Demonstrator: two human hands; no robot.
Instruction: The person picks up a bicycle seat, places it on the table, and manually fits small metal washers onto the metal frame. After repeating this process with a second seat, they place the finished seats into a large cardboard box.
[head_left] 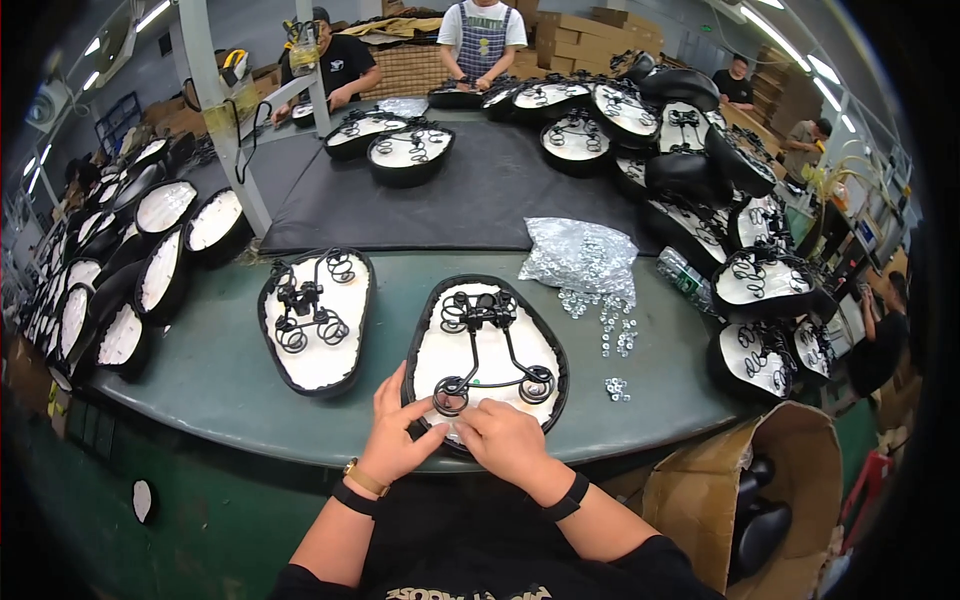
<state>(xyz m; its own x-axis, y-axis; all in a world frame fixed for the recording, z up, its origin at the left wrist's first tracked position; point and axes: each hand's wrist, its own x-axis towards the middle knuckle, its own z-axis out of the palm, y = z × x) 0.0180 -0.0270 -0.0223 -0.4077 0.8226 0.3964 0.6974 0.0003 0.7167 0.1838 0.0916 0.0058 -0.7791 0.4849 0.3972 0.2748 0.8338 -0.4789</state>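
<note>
Working at a round black wire coil (451, 381) with bare left hand (396, 432) spread and bare right hand (508, 442) bunched, cannot tell on what; could slip under uneven pressure, or by hard pulling drag off the pear-shaped, black-rimmed white saddle (492, 362) beside the green-topped desk's (240, 420) near edge.

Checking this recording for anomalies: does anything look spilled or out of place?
Two things: small silvery nuts look spilled from the plastic bag onto the green tabletop, and one seat-like piece lies alone on the floor, apart from the others.
</note>
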